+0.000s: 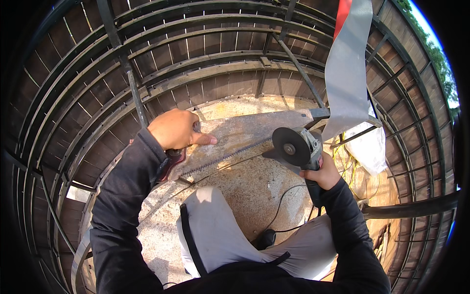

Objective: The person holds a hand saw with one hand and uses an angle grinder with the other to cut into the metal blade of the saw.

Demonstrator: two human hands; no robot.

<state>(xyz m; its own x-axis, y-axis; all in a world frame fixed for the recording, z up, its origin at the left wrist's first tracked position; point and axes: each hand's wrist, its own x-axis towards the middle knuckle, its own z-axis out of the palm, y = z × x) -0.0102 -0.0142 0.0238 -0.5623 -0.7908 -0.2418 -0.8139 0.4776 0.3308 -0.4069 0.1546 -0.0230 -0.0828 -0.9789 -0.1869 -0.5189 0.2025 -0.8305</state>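
A rusty hand saw lies across in front of me, its toothed edge toward me and its red handle at the left. My left hand is closed on the handle end of the saw, with the thumb stretched along the blade. In my right hand is an angle grinder, gripped by its body. Its dark round disc faces me, close to the toothed edge near the blade's narrow right end. Whether the disc touches the teeth or is spinning, I cannot tell.
Dark metal rails and wooden slats curve round the space. A grey sheet strip hangs at the upper right, above a white plastic bag and yellow cord. The grinder's black cable runs over the worn floor between my legs.
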